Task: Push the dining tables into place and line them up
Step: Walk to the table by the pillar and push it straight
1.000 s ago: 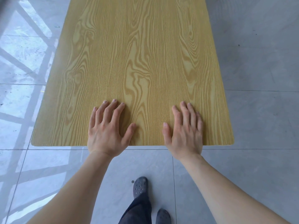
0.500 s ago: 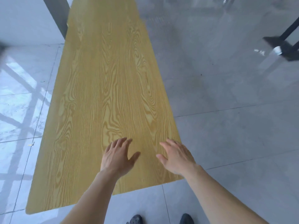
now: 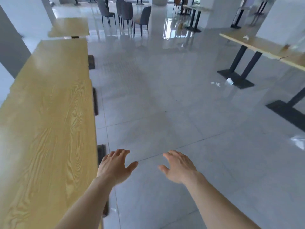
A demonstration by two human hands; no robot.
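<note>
I am holding both hands out in front of me over the bare floor (image 3: 165, 100), palms down and fingers loosely spread, gripping nothing: my left hand (image 3: 113, 166) is hovering just past the right edge of the near table (image 3: 46, 129), and my right hand (image 3: 179, 166) is hanging well clear of it over the tiles. I judge they are staying raised and open like this because I am turning away from a table I am finished pushing and keeping them ready for the next one. The near table is lying along my left side, its far end looking butted against the next table (image 3: 61, 57) in the row, with a third table (image 3: 69, 27) further on and slightly apart; their long edges are reading as roughly one line, though the blur makes the joints hard to judge. Across the aisle on my right another run of tables (image 3: 257, 45) is standing on black pedestal bases, with a fallen cup (image 3: 229, 81) and scraps of litter beside one base, and grey chairs (image 3: 125, 12) are grouped far off. Compared with a second ago, my palms are no longer pressing flat on the table's near end; half a second ago they were lifting off it, and now my view is swinging up and to the right, taking in the hall.
</note>
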